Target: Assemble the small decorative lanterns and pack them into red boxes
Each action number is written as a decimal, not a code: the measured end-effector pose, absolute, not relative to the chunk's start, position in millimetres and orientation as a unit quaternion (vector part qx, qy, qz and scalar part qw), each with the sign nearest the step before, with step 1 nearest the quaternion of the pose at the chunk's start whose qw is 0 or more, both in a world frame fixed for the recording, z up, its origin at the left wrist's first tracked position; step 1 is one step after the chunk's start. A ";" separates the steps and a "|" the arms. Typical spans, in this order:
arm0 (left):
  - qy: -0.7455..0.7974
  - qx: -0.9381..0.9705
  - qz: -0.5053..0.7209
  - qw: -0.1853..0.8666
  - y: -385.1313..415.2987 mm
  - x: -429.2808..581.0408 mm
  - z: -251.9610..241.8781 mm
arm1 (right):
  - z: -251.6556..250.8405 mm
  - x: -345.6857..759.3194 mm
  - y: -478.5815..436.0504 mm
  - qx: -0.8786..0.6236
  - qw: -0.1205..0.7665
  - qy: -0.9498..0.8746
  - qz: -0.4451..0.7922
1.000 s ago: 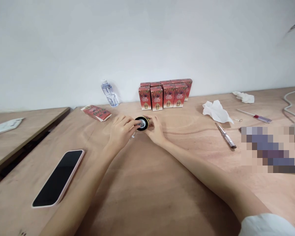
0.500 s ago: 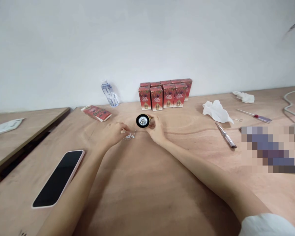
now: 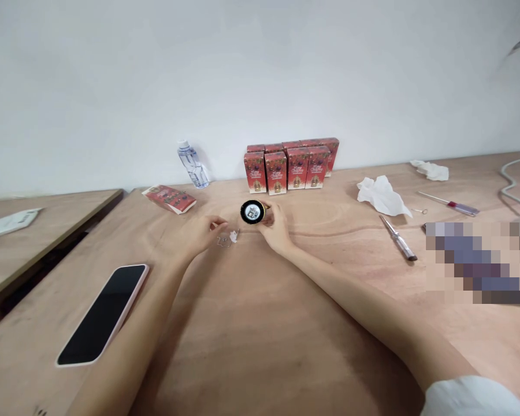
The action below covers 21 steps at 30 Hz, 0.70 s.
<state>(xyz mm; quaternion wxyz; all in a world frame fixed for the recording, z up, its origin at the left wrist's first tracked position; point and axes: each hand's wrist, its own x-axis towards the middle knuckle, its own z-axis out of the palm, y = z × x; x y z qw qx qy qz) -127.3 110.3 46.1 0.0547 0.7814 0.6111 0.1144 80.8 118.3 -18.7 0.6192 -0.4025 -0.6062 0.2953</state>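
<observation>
A round black object [image 3: 252, 212] with a pale centre and a gold edge is held in my right hand [image 3: 277, 230], whose fingers wrap round its right side. Just left of it, my left hand [image 3: 203, 232] is closed, thumb and fingers close together over the table; what it holds, if anything, is too small to make out. Small white and silvery pieces [image 3: 233, 236] lie on the wood beside the left fingertips, below the round object.
Red printed boxes [image 3: 276, 173] stand by the wall, with a bottle [image 3: 193, 164] and a lying red box [image 3: 170, 199] further left. A phone [image 3: 104, 315] lies near my left forearm. Crumpled tissue [image 3: 382, 195] and two screwdrivers [image 3: 398, 238] are at the right.
My left hand has shifted slightly left, and its fingers have changed pose. The small white pieces beside it are arranged differently. My right hand and the round object have hardly moved.
</observation>
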 end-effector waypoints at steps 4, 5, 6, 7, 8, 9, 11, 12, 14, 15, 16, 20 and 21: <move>0.585 0.804 0.097 0.043 114.0 -132.0 39.4 | -20.1 80.8 118.7 -0.402 0.620 -0.608 0.292; 0.578 0.810 0.089 0.042 114.1 -132.5 38.7 | -20.2 80.8 118.6 -0.403 0.619 -0.609 0.290; 0.574 0.814 0.084 0.040 114.0 -132.7 38.1 | -20.2 80.8 118.6 -0.404 0.618 -0.610 0.288; 0.572 0.816 0.082 0.036 113.9 -132.8 37.3 | -20.0 80.8 118.4 -0.405 0.617 -0.610 0.288; 0.571 0.816 0.083 0.031 113.8 -132.7 36.2 | -19.7 80.9 118.3 -0.403 0.617 -0.611 0.289; 0.569 0.817 0.086 0.025 114.0 -132.5 34.9 | -19.4 80.9 118.1 -0.401 0.618 -0.611 0.291; 0.564 0.820 0.096 0.008 114.3 -132.1 32.0 | -18.8 81.1 117.8 -0.397 0.619 -0.612 0.292; 0.562 0.821 0.101 -0.002 114.3 -131.6 31.1 | -18.7 81.2 117.6 -0.397 0.618 -0.612 0.292; 0.557 0.823 0.109 -0.022 113.0 -129.6 31.9 | -18.7 81.3 117.5 -0.398 0.616 -0.613 0.293; 0.557 0.823 0.110 -0.030 111.4 -127.9 34.1 | -19.0 81.4 117.5 -0.399 0.616 -0.613 0.293; 0.556 0.822 0.117 -0.040 109.3 -125.4 37.6 | -19.3 81.4 117.6 -0.398 0.616 -0.613 0.293; 0.508 0.807 0.262 -0.147 95.8 -110.9 61.1 | -20.7 81.3 118.2 -0.397 0.610 -0.618 0.296; 0.480 0.804 0.304 -0.177 92.1 -106.9 67.3 | -20.8 81.2 118.2 -0.394 0.607 -0.621 0.301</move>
